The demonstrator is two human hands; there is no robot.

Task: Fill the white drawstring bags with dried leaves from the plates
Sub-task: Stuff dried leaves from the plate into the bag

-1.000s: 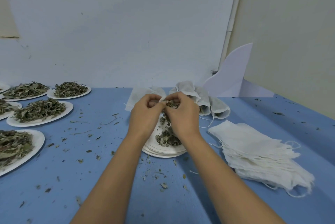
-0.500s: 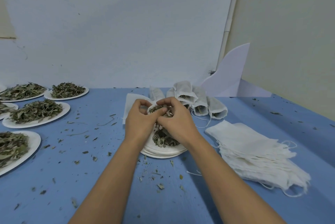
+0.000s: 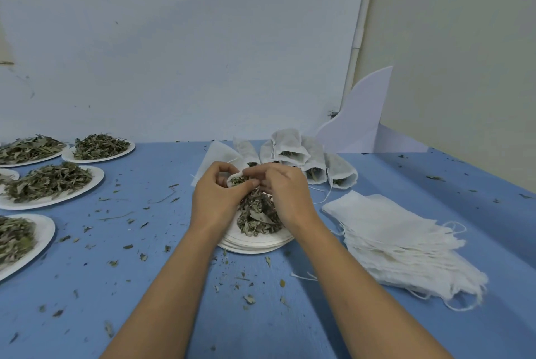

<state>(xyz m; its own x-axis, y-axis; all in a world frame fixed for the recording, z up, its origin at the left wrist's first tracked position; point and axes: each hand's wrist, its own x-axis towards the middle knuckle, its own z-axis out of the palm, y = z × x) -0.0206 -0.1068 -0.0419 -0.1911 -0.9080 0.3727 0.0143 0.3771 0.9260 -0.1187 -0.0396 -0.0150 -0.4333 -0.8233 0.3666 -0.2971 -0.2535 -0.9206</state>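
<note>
A white drawstring bag (image 3: 233, 178) is held open at its mouth by my left hand (image 3: 216, 197), whose fingers curl round the rim. My right hand (image 3: 282, 190) pinches dried leaves at the bag's mouth. Both hands hover over a stack of white plates (image 3: 255, 244) carrying a small heap of dried leaves (image 3: 256, 218). Most of the bag is hidden behind my hands.
Several filled bags (image 3: 301, 155) lie behind the plates. A pile of flat empty bags (image 3: 406, 245) lies at the right. Several plates of leaves (image 3: 52, 184) stand along the left edge. Leaf crumbs litter the blue table (image 3: 145, 271). A white board (image 3: 356, 120) leans at the back.
My hands have stayed over the plates, working at the bag's mouth; the view has shifted slightly so that things sit a little further left.
</note>
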